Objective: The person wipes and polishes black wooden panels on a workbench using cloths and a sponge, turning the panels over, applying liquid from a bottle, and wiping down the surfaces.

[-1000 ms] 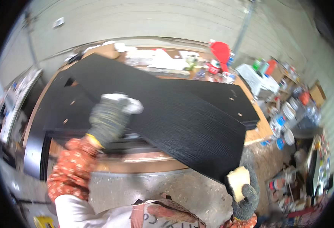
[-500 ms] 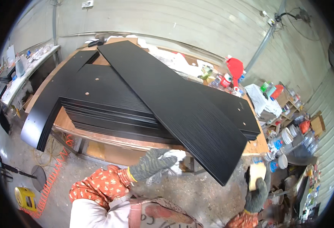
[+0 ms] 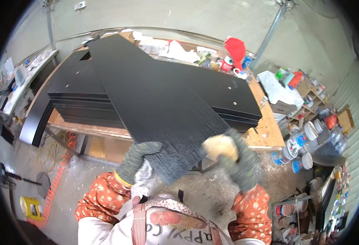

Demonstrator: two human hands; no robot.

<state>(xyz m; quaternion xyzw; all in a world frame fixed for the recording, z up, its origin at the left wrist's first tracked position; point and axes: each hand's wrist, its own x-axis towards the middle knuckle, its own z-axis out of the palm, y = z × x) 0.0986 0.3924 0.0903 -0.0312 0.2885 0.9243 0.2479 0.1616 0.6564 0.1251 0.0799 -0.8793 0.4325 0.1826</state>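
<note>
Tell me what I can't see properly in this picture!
All in the head view:
Right hand: its fingers on the pad are blurred.
Cloth: partly covered by the left hand.
Board: its underside faces away, hidden by its top.
Pole: top cut off by the dark rim or upper edge.

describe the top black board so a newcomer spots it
Find the wooden bench, then the black stacks on it. The top board lies slantwise across them, its near end jutting past the bench edge. The stacks bear pale spots; it shows none.
</note>
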